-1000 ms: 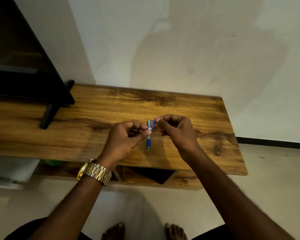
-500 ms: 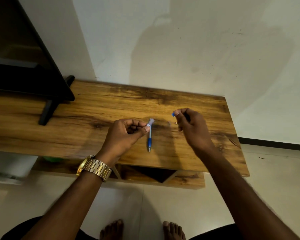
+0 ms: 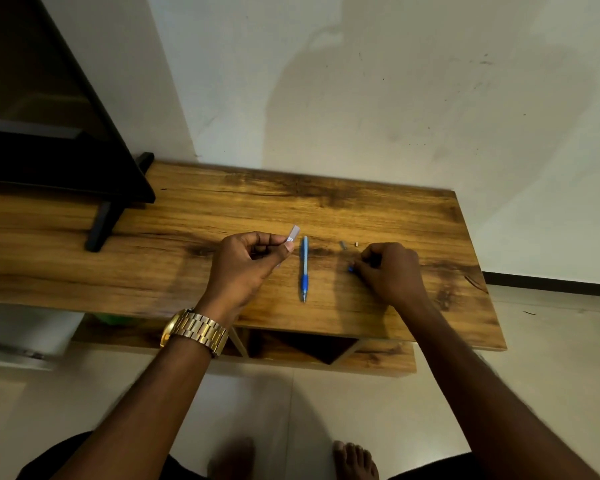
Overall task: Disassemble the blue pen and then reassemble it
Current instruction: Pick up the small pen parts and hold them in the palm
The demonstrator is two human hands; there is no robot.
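Note:
The blue pen's lower half (image 3: 304, 268), blue grip and tip toward me, lies lengthwise on the wooden table (image 3: 194, 216). My left hand (image 3: 246, 268) is just left of it, pinching a clear upper barrel piece (image 3: 293, 233) between thumb and forefinger. My right hand (image 3: 390, 271) rests low on the table to the right, fingers curled around a small blue part (image 3: 350, 269) that peeks out at the fingertips. Two tiny loose pen parts, a grey one (image 3: 342, 244) and a pale one (image 3: 355, 243), lie between the pen and my right hand.
A black TV stand (image 3: 108, 216) with its screen above stands on the table's left end. The wall runs right behind the table. The table's right edge lies beyond my right hand. An open shelf (image 3: 302, 348) sits below the top, and my bare feet are on the tiled floor.
My hands have pulled apart. The right hand carried the small blue part rightward and down onto the table. The left hand lifted the clear piece off the pen, which now lies free.

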